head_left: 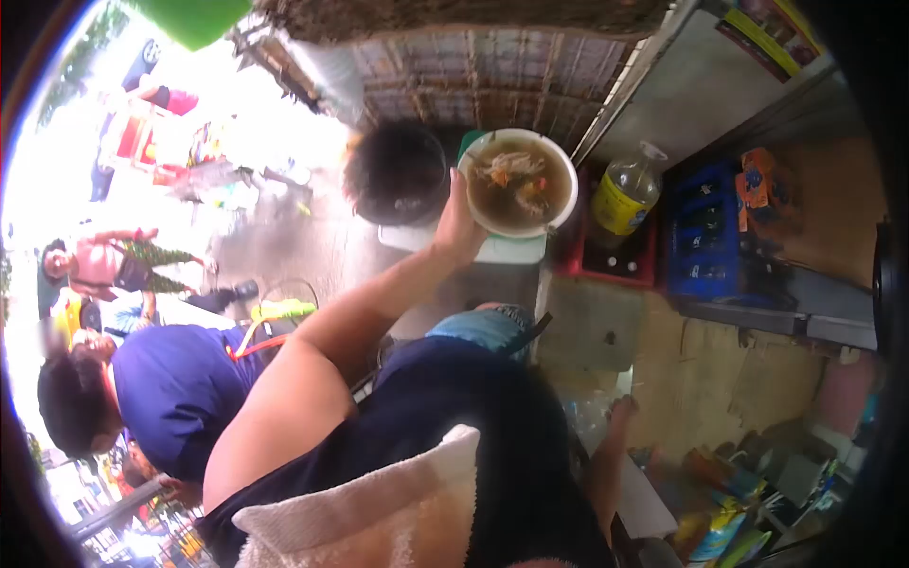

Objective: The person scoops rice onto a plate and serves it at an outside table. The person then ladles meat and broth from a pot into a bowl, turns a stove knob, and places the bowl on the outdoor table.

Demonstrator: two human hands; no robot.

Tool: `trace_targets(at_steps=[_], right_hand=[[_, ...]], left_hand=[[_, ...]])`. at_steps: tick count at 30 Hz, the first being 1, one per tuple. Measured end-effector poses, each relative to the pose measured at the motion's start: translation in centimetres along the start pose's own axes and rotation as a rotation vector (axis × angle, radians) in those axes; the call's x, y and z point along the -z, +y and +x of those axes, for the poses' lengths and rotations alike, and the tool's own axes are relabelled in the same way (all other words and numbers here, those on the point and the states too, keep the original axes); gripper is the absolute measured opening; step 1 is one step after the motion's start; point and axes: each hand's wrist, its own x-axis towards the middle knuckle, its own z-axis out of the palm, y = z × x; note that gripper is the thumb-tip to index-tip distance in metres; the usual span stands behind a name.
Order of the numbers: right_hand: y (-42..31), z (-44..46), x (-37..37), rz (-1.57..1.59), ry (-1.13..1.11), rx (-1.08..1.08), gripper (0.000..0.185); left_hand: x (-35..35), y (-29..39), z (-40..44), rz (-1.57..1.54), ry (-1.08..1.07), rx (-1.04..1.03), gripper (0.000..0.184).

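My left hand (461, 232) grips the rim of a white bowl (571, 194) at the top middle. In the bowl is brownish soup (511, 194) with pieces of meat and orange bits. Under the bowl a white and green box (516, 248) shows in part. A dark round pot (398, 175) stands just left of the bowl. Lower down at the right, my right hand (620, 414) is small and blurred, close to some clear plastic (589, 421). Its fingers are not distinct, and whether it holds the plastic is unclear.
A large bottle with a yellow label (625, 194) stands on a red crate (606, 256), beside a blue crate (703, 237). A person in a dark blue shirt (180, 388) is close on the left. Colourful packets (720, 511) crowd the lower right.
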Motion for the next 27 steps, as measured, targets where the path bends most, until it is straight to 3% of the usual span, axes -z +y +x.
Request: trace_targets(at_steps=[5, 9, 14, 19, 24, 27], right_hand=[[-6.3, -3.6, -3.3, 0.006, 0.067, -0.011, 0.012], [-5.2, -3.8, -4.3, -0.178, -0.049, -0.032, 0.020], [-4.3, -2.8, -7.6, -0.418, -0.247, -0.110, 0.020], [-6.3, 0.1, -17.7, -0.623, -0.481, -0.045, 0.018], [-10.8, 3.8, -28.2, -0.584, -0.725, 0.133, 0.018], [-18.7, 0.4, -37.4, -0.637, -0.861, 0.359, 0.018]], left_hand=[[1.4, 2.4, -2.4, -0.108, 0.021, -0.087, 0.075], [4.4, 4.6, -4.2, -0.126, 0.182, -0.149, 0.075], [8.3, 8.5, -5.5, -0.109, 0.303, -0.374, 0.070], [16.5, 11.6, -6.0, 0.211, 0.536, -0.560, 0.069], [16.9, 18.2, -8.7, 0.105, 0.543, -0.669, 0.073], [17.7, 20.8, -9.5, 0.038, 0.568, -0.734, 0.075]])
